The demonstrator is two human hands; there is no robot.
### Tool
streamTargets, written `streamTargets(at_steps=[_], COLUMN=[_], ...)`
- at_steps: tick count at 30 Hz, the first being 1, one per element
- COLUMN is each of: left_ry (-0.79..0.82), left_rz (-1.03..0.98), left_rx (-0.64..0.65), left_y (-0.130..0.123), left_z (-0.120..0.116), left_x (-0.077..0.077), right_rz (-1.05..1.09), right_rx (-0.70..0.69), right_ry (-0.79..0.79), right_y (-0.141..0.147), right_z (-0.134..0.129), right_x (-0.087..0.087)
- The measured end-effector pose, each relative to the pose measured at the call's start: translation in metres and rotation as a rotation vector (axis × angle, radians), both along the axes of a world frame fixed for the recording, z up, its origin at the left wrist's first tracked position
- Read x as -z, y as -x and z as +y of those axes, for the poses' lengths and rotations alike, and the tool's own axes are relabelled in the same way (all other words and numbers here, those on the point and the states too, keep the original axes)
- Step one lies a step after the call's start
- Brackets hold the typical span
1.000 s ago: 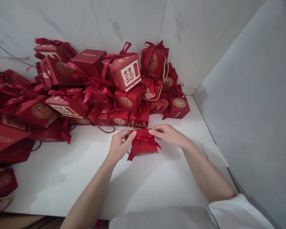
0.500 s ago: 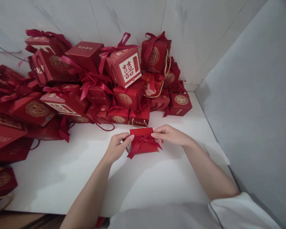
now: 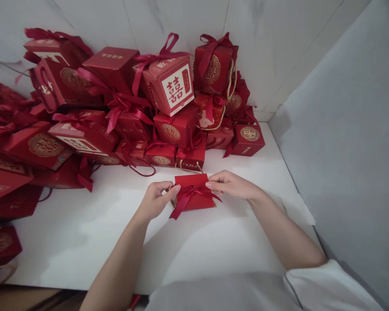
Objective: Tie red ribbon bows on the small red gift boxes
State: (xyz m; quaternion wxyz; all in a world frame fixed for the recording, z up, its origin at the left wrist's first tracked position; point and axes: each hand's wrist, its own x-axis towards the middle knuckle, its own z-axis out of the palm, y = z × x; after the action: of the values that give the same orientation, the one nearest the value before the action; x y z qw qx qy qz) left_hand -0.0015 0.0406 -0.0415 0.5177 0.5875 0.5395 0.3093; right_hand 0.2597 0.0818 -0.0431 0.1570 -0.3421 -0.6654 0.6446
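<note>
A small red box [image 3: 201, 201] with a dark red ribbon bow [image 3: 193, 191] on it is held between my two hands over the white table. My left hand [image 3: 156, 198] pinches the box's left side, thumb on top near the ribbon. On the other side, my right hand [image 3: 228, 183] grips the upper right edge between thumb and fingers. Gold cord shows at both lower sides of the box. The undersides of my fingers are partly hidden.
Many red gift boxes [image 3: 170, 132] with ribbons and cords are stacked along the back and left of the white table [image 3: 110, 242]. A marble wall [image 3: 194, 21] stands behind them, and a grey panel [image 3: 350, 121] rises on the right.
The view has shifted slightly. Both hands keep their grip on the box, whose red top now looks a little flatter, and the bow's left tail hangs slightly lower and further left.
</note>
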Motion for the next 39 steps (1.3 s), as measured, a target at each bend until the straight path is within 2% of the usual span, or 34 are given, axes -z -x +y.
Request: streamTargets(at_steps=[7,8,11,13,16,19,23,26,30,35,39], left_ry=[0.112,0.071,-0.177,-0.331,-0.428,-0.428,-0.407,-0.407,-0.390,-0.335,-0.319], left_rz=[-0.067,-0.073,-0.079,-0.019,0.110,0.150,0.146,0.147,0.151,0.143,0.140], left_rx=[0.063,0.012,-0.248,-0.310,-0.168,-0.077,-0.071,-0.052,-0.044,-0.017,-0.015], left_y=[0.002,0.002,-0.001,-0.007,-0.020,-0.030,-0.034,-0.033,-0.031,-0.031,-0.030], left_z=[0.004,0.004,0.005,0.002,-0.006,-0.013,-0.014,-0.012,-0.011,-0.009,-0.008], left_x=[0.001,0.002,0.003,0.004,0.003,0.004,0.007,0.009,0.010,0.008,0.006], right_rz=[-0.031,-0.041,-0.078,-0.108,-0.141,-0.199,-0.210,-0.148,-0.111,-0.018,-0.021], right_rx=[-0.019,-0.009,-0.020,-0.046,-0.092,-0.132,-0.120,-0.125,-0.118,-0.187,-0.258], right_ry=[0.051,0.064,0.133,0.132,0.100,0.119,0.128,0.147,0.098,0.111,0.115], right_y=[-0.002,-0.003,-0.006,-0.008,-0.008,-0.008,-0.007,-0.008,-0.009,-0.011,-0.016], right_z=[0.003,0.002,-0.002,-0.007,-0.014,-0.016,-0.017,-0.017,-0.017,-0.014,-0.011], right_x=[0.001,-0.002,-0.015,-0.024,-0.028,-0.021,-0.012,-0.011,-0.011,-0.009,-0.010])
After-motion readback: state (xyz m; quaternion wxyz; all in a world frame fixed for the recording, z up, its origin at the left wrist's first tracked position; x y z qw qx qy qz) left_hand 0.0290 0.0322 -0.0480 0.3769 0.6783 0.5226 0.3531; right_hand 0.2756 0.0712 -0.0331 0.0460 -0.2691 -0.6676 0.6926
